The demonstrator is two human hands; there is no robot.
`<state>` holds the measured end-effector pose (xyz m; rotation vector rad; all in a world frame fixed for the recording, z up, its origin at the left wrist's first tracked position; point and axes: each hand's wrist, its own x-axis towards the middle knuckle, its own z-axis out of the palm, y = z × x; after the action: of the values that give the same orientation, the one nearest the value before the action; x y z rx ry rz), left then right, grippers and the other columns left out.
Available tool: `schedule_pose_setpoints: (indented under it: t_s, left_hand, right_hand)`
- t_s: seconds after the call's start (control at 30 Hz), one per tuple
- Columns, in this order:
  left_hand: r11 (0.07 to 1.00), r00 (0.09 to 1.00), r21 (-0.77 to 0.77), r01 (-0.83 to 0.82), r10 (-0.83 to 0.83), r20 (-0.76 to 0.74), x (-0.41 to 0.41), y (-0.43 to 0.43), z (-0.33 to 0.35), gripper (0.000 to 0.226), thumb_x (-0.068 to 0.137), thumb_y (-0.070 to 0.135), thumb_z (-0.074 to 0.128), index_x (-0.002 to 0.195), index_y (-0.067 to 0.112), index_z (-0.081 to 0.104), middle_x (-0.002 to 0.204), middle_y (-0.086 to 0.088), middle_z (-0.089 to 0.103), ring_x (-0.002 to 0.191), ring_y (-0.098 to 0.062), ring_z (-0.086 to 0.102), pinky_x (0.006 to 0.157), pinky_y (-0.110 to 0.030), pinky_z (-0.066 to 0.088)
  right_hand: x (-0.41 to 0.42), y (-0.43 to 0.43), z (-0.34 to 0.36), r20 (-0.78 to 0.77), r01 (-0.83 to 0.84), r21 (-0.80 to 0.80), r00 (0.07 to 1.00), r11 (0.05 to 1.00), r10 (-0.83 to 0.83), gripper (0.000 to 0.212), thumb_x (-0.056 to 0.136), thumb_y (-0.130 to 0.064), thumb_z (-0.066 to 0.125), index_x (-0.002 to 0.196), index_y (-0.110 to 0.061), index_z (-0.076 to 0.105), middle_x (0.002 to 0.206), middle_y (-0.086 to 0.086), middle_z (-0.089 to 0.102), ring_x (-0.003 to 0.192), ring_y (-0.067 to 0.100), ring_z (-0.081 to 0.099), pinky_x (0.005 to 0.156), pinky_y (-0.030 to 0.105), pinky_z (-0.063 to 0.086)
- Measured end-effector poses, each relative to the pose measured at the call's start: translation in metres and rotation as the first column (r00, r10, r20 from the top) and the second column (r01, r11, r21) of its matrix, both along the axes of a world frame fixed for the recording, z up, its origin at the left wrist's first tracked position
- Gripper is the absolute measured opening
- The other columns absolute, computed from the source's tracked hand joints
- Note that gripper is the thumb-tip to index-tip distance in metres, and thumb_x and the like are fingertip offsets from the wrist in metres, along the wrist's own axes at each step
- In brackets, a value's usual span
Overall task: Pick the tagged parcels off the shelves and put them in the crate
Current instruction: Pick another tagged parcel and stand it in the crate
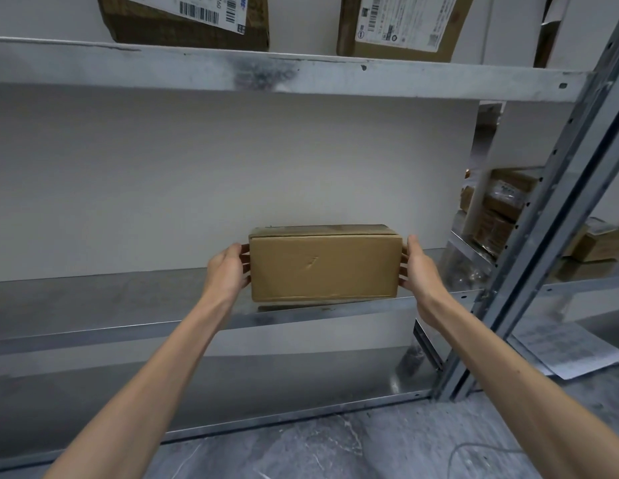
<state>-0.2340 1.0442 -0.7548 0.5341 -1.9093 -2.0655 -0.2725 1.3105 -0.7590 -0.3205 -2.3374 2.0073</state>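
Left hand [228, 271], right hand [417, 271] grip box [323, 266] (flaps closed) at shelf [93, 299] edge.

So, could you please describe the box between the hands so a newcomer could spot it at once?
Find the metal rack and its middle shelf. At the front edge is a plain brown cardboard box, gripped at its ends by the left hand and right hand. Unlike the left parcel and right parcel above, its facing side shows no label.
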Motion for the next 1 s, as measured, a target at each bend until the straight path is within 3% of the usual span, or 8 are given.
schedule_pose_setpoints:
  t_s: [0.07,0.17,0.27,0.43,0.6,0.7,0.83,1.0]
  left_hand:
    - [1.000,1.000,0.010,-0.008,0.008,-0.010,0.000,-0.003,0.004,0.033,0.106,0.021,0.032,0.115,0.006,0.061,0.094,-0.001,0.065,0.089,-0.012,0.061,0.092,-0.034,0.048]
    - [0.997,1.000,-0.067,-0.024,0.023,-0.013,0.000,-0.010,0.006,0.034,0.105,0.025,0.033,0.110,0.012,0.064,0.104,-0.002,0.068,0.107,-0.019,0.059,0.101,-0.041,0.043]
    - [0.993,0.999,-0.116,-0.029,0.027,-0.018,0.002,-0.014,0.007,0.034,0.103,0.025,0.035,0.105,0.013,0.067,0.100,0.000,0.069,0.104,-0.019,0.059,0.092,-0.038,0.044]
    - [0.999,0.999,-0.039,-0.019,0.017,-0.052,0.002,-0.012,0.008,0.027,0.100,0.016,0.037,0.089,0.013,0.061,0.094,0.000,0.067,0.082,-0.014,0.063,0.078,-0.032,0.052]
    - [0.999,0.996,-0.024,-0.045,0.043,-0.073,0.004,-0.017,0.004,0.021,0.100,0.009,0.040,0.100,0.007,0.061,0.104,-0.009,0.067,0.085,-0.016,0.064,0.064,-0.022,0.052]
    - [0.997,0.996,-0.045,-0.063,0.060,-0.060,0.003,-0.021,-0.003,0.021,0.102,0.011,0.043,0.113,0.008,0.061,0.115,-0.012,0.068,0.094,-0.020,0.064,0.076,-0.027,0.052]
    - [0.996,0.999,-0.078,-0.030,0.029,-0.025,0.007,-0.024,-0.008,0.033,0.102,0.013,0.047,0.132,0.009,0.060,0.124,-0.009,0.068,0.112,-0.023,0.064,0.093,-0.035,0.052]
    - [0.996,0.999,-0.088,0.023,-0.026,-0.025,0.017,-0.018,-0.003,0.034,0.103,0.001,0.037,0.118,0.012,0.064,0.104,-0.002,0.070,0.093,-0.015,0.064,0.076,-0.025,0.052]
  right_hand:
    - [-0.001,-0.001,0.002,-0.007,-0.014,-0.034,1.000,0.999,0.014,0.060,0.105,-0.053,0.019,0.142,-0.017,0.049,0.127,0.003,0.058,0.121,0.023,0.055,0.112,0.043,0.039]
    - [-0.001,0.000,0.002,-0.040,-0.002,-0.078,0.999,0.997,-0.001,0.058,0.106,-0.050,0.021,0.137,-0.015,0.055,0.122,0.004,0.061,0.115,0.022,0.057,0.106,0.038,0.043]
    - [-0.004,0.004,0.001,-0.060,0.027,-0.106,0.998,0.994,-0.033,0.058,0.106,-0.051,0.023,0.133,-0.015,0.059,0.124,0.005,0.066,0.116,0.021,0.060,0.108,0.041,0.044]
    - [-0.005,0.005,-0.003,-0.064,0.038,-0.119,0.997,0.992,-0.046,0.056,0.104,-0.053,0.029,0.116,-0.011,0.065,0.110,0.006,0.071,0.106,0.021,0.066,0.104,0.041,0.048]
    - [-0.003,0.003,-0.006,-0.064,0.046,-0.132,0.996,0.990,-0.055,0.053,0.104,-0.051,0.032,0.113,-0.009,0.063,0.109,0.008,0.069,0.106,0.022,0.065,0.102,0.043,0.050]
    - [0.000,-0.002,-0.004,-0.072,0.023,-0.123,0.997,0.992,-0.032,0.050,0.105,-0.049,0.032,0.108,-0.009,0.062,0.108,0.008,0.069,0.103,0.022,0.066,0.099,0.042,0.052]
    - [0.005,-0.004,-0.006,-0.080,-0.016,-0.095,0.997,0.995,0.008,0.051,0.105,-0.049,0.030,0.126,-0.013,0.060,0.119,0.006,0.067,0.109,0.021,0.064,0.101,0.041,0.050]
    - [0.008,-0.003,-0.006,-0.079,-0.030,-0.079,0.997,0.996,0.024,0.054,0.106,-0.049,0.028,0.130,-0.013,0.060,0.118,0.004,0.063,0.108,0.020,0.060,0.093,0.033,0.048]
